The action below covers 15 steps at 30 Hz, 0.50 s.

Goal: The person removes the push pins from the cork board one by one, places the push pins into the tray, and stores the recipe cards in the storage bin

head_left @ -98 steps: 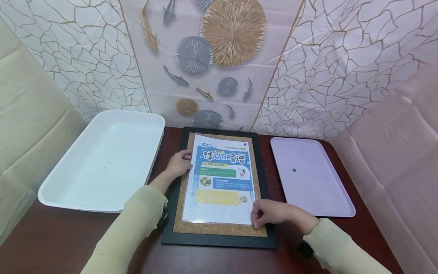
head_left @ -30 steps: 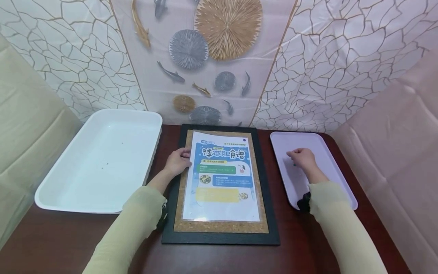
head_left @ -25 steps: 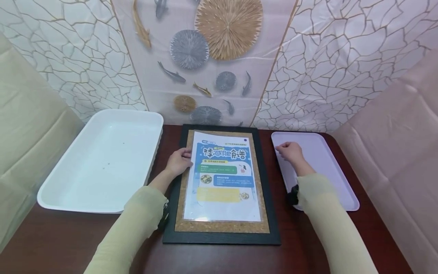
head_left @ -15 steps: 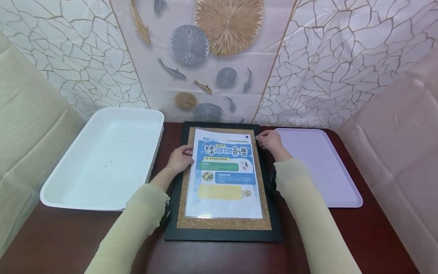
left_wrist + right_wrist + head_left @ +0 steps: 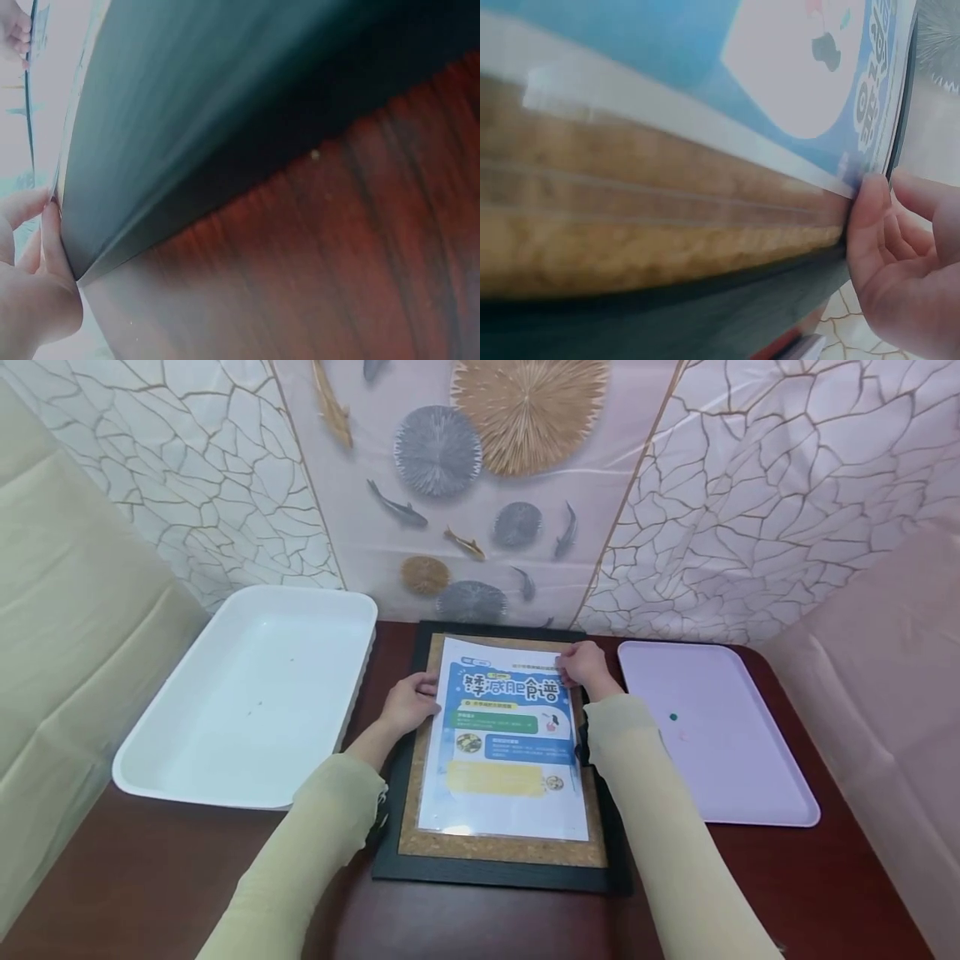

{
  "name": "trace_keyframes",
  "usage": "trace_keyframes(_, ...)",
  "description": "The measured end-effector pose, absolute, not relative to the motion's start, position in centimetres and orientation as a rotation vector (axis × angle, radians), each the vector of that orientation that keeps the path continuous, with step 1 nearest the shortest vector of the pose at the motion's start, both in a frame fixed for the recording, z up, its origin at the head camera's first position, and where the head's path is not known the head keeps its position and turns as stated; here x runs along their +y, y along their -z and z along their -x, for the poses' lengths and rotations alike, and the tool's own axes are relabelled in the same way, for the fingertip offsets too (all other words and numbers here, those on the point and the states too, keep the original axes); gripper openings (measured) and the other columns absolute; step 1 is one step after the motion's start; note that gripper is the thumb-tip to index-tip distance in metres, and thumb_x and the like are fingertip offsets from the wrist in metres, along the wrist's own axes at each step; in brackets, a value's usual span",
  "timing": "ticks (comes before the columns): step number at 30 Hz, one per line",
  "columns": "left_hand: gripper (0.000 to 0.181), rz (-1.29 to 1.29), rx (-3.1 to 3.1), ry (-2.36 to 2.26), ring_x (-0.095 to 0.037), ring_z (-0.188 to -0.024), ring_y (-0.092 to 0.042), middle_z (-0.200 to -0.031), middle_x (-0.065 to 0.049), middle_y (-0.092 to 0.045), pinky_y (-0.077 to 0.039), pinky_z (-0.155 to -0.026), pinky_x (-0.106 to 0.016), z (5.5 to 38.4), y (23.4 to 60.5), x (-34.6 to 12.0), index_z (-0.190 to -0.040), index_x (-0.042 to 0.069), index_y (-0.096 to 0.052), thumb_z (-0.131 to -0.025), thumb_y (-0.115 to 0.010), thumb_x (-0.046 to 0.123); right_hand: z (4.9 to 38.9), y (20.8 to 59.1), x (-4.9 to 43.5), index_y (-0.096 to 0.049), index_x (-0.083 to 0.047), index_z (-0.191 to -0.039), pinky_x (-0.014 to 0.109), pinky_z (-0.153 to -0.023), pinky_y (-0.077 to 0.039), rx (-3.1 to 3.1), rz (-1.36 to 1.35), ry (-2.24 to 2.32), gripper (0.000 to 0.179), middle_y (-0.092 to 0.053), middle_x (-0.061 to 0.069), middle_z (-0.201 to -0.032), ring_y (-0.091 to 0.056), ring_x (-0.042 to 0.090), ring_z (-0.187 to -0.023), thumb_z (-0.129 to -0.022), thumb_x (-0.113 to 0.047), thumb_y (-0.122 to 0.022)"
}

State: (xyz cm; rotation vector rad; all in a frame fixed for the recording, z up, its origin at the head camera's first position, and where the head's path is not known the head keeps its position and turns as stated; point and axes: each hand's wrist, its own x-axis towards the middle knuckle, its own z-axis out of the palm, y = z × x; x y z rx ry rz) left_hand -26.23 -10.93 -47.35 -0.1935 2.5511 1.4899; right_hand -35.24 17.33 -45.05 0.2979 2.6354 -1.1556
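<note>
A laminated poster sheet (image 5: 506,814) with blue, green and yellow print lies on a cork board (image 5: 495,852) in a black frame (image 5: 510,874). At the sheet's upper left edge is my left hand (image 5: 407,702); in the left wrist view its thumb and finger (image 5: 49,225) pinch that edge. My right hand (image 5: 585,668) is at the sheet's upper right corner. Its thumb and fingertips come together there, over the spot of a blue pushpin, which they hide. In the right wrist view the right hand (image 5: 904,259) has its index fingertip at the sheet's corner.
A white deep tray (image 5: 150,781) stands on the left of the dark red table (image 5: 487,927). On the right lies a flat lilac tray (image 5: 750,777) with a small green pin head (image 5: 672,717) and a faint pink spot. Fabric walls close in the back and sides.
My right hand has gone from the sheet's lower right corner to the lilac tray, then left to the sheet's upper right corner, covering the blue pushpin. The left hand keeps its place.
</note>
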Motion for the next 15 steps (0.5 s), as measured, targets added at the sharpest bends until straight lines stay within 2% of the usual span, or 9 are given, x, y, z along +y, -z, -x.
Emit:
trace_keyframes(7, 0.053, 0.197, 2.556, -1.463, -0.025, -0.103, -0.060, -0.118, -0.012, -0.060, -0.050, -0.091, -0.036, 26.4, 47.2, -10.9, -0.135, 0.009, -0.048, -0.084, -0.064, 0.006, 36.1, 44.9, 17.0, -0.059, 0.001, -0.095, 0.022, -0.053, -0.049, 2.659, -0.272, 1.000, 0.014, -0.055, 0.005, -0.071, -0.054, 0.014, -0.061, -0.091, -0.009, -0.051)
trace_keyframes(11, 0.053, 0.211, 2.566, -1.452, -0.024, -0.101, -0.060, -0.116, -0.011, -0.061, -0.050, -0.090, -0.035, 26.5, 47.2, -11.0, -0.134, 0.009, -0.048, -0.084, -0.064, 0.006, 36.4, 44.6, 16.6, -0.058, 0.000, -0.085, 0.023, -0.053, -0.047, 2.661, -0.280, 0.896, 0.016, -0.053, 0.004, -0.065, -0.053, 0.015, -0.059, -0.091, -0.011, -0.048)
trace_keyframes(15, 0.053, 0.221, 2.572, -1.430, -0.023, -0.100, -0.059, -0.115, -0.010, -0.061, -0.049, -0.090, -0.034, 26.6, 47.1, -11.1, -0.134, 0.010, -0.049, -0.084, -0.065, 0.007, 36.6, 44.2, 16.2, -0.058, 0.000, -0.082, 0.025, -0.056, -0.045, 2.658, -0.289, 0.768, 0.021, -0.052, 0.005, -0.064, -0.053, 0.017, -0.060, -0.093, -0.013, -0.045)
